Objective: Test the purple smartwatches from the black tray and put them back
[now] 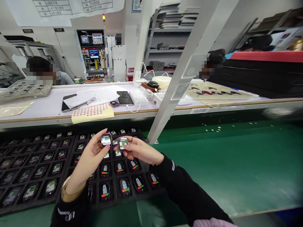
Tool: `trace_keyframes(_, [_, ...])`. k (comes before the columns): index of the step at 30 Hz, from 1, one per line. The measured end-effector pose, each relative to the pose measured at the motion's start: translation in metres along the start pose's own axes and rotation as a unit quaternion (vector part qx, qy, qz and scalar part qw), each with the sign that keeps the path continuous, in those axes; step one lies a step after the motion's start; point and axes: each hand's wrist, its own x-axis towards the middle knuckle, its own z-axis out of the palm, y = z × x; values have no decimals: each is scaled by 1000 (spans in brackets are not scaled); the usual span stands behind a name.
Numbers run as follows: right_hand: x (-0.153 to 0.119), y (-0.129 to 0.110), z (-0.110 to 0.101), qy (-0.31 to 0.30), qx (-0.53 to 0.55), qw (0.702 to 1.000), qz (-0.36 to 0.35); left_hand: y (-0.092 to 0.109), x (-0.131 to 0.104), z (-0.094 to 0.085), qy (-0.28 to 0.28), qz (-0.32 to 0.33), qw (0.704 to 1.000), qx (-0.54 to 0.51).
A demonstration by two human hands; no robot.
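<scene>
While both hands hover over black tray [35, 201], my left hand [88, 160] pinches smartwatch body [106, 139], right hand [139, 150] pinches second smartwatch body [122, 143]. Both grips closed, screens facing up. Units side by side, nearly touching; tray's filled pockets directly beneath.

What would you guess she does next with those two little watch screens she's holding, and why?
Probably set one down into an open pocket of the black tray. The left hand and right hand each pinch a small lit smartwatch body, the other, right above the tray, whose pockets hold rows of similar units.
</scene>
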Motion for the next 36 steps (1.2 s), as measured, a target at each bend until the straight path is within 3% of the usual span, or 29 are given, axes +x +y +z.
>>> trace_keyframes(3, [-4,-10,18,16,-8,994,-109,12,1,10,26,62,998,-4])
trace_keyframes(7, [-3,-21,36,93,-1,978,-184,18,3,15,89,106,990,9])
trace_keyframes(10, [-1,-23,40,122,21,967,-221,16,4,15,95,112,989,15])
trace_keyframes(16, [3,-23,37,134,-17,969,-209,13,5,16,44,85,995,-4])
trace_keyframes(25, [10,-23,37,183,-84,960,-197,10,10,20,80,64,994,25])
trace_keyframes(30, [7,-24,34,170,-98,960,-202,8,10,18,105,63,991,51])
trace_keyframes(36, [3,-24,29,144,-99,964,-198,12,7,19,89,77,992,48])
